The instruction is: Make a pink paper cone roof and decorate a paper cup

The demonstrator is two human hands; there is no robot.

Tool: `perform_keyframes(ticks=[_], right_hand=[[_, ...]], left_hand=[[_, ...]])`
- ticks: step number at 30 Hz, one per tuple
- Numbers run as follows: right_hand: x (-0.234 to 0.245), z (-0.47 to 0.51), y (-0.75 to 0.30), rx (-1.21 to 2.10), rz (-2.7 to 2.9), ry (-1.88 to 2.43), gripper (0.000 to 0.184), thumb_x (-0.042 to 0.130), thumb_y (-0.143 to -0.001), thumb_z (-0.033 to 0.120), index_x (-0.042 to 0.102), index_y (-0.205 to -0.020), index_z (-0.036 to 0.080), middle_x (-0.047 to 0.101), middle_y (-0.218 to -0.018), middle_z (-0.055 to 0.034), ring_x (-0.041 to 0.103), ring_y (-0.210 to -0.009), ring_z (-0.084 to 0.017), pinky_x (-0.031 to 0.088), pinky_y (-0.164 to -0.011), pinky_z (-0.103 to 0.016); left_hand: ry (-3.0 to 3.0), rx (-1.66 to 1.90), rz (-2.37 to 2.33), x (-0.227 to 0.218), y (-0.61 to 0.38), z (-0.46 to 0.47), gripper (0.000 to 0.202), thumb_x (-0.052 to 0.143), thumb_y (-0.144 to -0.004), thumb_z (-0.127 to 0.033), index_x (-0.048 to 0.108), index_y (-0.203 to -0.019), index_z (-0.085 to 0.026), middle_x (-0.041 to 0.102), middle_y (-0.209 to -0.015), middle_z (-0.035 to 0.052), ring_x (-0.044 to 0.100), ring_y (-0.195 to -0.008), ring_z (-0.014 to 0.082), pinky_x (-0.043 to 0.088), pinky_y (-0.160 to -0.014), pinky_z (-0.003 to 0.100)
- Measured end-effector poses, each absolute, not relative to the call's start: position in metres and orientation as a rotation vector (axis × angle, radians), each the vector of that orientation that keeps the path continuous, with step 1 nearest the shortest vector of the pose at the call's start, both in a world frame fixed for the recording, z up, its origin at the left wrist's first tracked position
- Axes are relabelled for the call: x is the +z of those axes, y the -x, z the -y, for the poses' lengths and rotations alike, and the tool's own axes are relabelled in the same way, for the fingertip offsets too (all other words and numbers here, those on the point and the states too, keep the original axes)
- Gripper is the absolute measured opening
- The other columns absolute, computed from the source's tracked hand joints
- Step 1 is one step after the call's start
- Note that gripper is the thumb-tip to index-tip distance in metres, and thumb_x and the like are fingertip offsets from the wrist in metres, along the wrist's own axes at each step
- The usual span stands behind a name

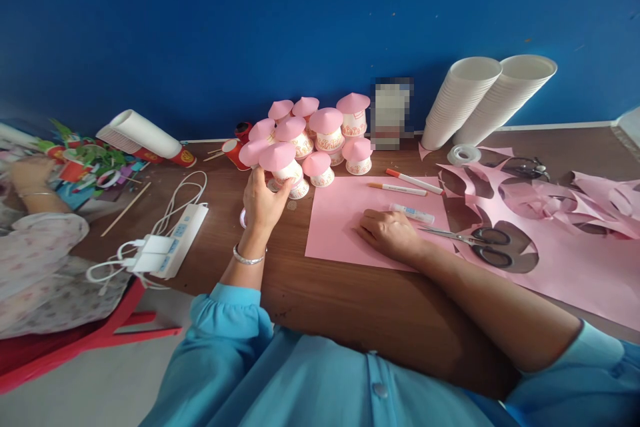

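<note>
My left hand (263, 203) is raised over the brown table (350, 300) and grips a paper-cup mushroom with a pink cone cap (281, 165). Behind it stands a cluster of several similar pink-capped cup mushrooms (325, 130) near the blue wall. My right hand (387, 232) rests palm down, fingers curled, on a pink paper sheet (340, 213), holding nothing. A glue stick (413, 213) lies just beyond its fingers, and scissors (475, 243) lie to its right.
Two orange-capped markers (407, 185) lie on the pink sheet. Two stacks of white cups (480, 97) lean at the wall, with a tape roll (464, 154) and pink paper scraps (575, 213) at right. A white power strip (175, 240) with cables lies left. Another person's hand (30, 173) is at far left.
</note>
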State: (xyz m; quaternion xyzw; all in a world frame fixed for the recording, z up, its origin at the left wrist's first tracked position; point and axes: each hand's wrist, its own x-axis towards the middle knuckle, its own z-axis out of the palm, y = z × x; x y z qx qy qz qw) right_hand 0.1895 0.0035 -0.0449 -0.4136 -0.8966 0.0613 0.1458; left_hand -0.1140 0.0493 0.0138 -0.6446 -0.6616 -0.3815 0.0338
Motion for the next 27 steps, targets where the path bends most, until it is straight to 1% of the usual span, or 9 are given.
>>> perform_keyframes(ticks=[4, 8, 10, 12, 15, 19, 24, 27], right_hand=[[-0.046, -0.004, -0.19, 0.179, 2.581, 1.183, 0.044, 0.047, -0.107, 0.029, 0.068, -0.071, 0.017, 0.071, -0.077, -0.0054, 0.05, -0.061, -0.013, 0.02, -0.059, -0.033], [-0.047, -0.004, -0.189, 0.177, 2.565, 1.192, 0.043, 0.048, -0.107, 0.03, 0.068, -0.071, 0.017, 0.071, -0.077, -0.0058, 0.051, -0.061, -0.014, 0.02, -0.059, -0.033], [-0.048, -0.004, -0.189, 0.175, 2.558, 1.194, 0.043, 0.048, -0.107, 0.029, 0.068, -0.071, 0.017, 0.071, -0.077, -0.0057, 0.052, -0.061, -0.014, 0.021, -0.059, -0.033], [-0.047, -0.003, -0.189, 0.175, 2.554, 1.191, 0.042, 0.047, -0.107, 0.029, 0.067, -0.072, 0.017, 0.072, -0.077, -0.0057, 0.053, -0.062, -0.014, 0.021, -0.059, -0.033], [-0.046, -0.003, -0.189, 0.175, 2.555, 1.185, 0.041, 0.047, -0.107, 0.028, 0.067, -0.072, 0.017, 0.071, -0.077, -0.0057, 0.053, -0.062, -0.014, 0.022, -0.06, -0.033], [-0.046, -0.004, -0.189, 0.169, 2.56, 1.188, 0.041, 0.048, -0.107, 0.029, 0.067, -0.072, 0.017, 0.071, -0.077, -0.0052, 0.052, -0.061, -0.013, 0.021, -0.061, -0.033], [-0.046, -0.003, -0.189, 0.164, 2.558, 1.197, 0.042, 0.048, -0.107, 0.03, 0.066, -0.072, 0.017, 0.071, -0.077, -0.0052, 0.052, -0.06, -0.013, 0.02, -0.06, -0.033], [-0.046, -0.003, -0.189, 0.166, 2.561, 1.188, 0.042, 0.048, -0.107, 0.029, 0.066, -0.072, 0.017, 0.071, -0.077, -0.0048, 0.052, -0.061, -0.013, 0.019, -0.06, -0.033]], left_hand=[[1.983, -1.193, 2.012, 0.018, 0.111, -0.047, 0.049, 0.082, -0.077, -0.04, 0.061, -0.114, -0.016, 0.074, -0.114, 0.0188, 0.073, -0.107, 0.0365, 0.058, -0.094, 0.05], [1.968, -1.225, 1.961, 0.023, 0.103, -0.046, 0.047, 0.084, -0.077, -0.045, 0.06, -0.109, -0.018, 0.074, -0.107, 0.013, 0.074, -0.094, 0.03, 0.059, -0.088, 0.045], [1.963, -1.22, 1.948, 0.025, 0.098, -0.048, 0.047, 0.085, -0.077, -0.046, 0.06, -0.107, -0.019, 0.074, -0.104, 0.0111, 0.073, -0.091, 0.0289, 0.059, -0.086, 0.044], [1.977, -1.216, 1.941, 0.027, 0.091, -0.052, 0.049, 0.085, -0.077, -0.046, 0.06, -0.109, -0.019, 0.074, -0.105, 0.012, 0.073, -0.093, 0.03, 0.059, -0.086, 0.045], [2.014, -1.223, 1.939, 0.028, 0.083, -0.06, 0.049, 0.084, -0.078, -0.044, 0.06, -0.112, -0.019, 0.074, -0.11, 0.0134, 0.074, -0.098, 0.0313, 0.058, -0.089, 0.046], [2.081, -1.212, 1.949, 0.028, 0.074, -0.071, 0.047, 0.084, -0.078, -0.042, 0.059, -0.112, -0.019, 0.074, -0.109, 0.013, 0.073, -0.105, 0.0333, 0.058, -0.092, 0.048], [2.111, -1.23, 1.937, 0.021, 0.069, -0.08, 0.049, 0.084, -0.078, -0.038, 0.06, -0.116, -0.02, 0.076, -0.111, 0.0133, 0.073, -0.108, 0.0351, 0.058, -0.095, 0.05], [2.1, -1.176, 1.938, 0.015, 0.068, -0.083, 0.047, 0.084, -0.078, -0.037, 0.06, -0.114, -0.019, 0.076, -0.111, 0.0148, 0.072, -0.109, 0.0366, 0.057, -0.094, 0.051]])
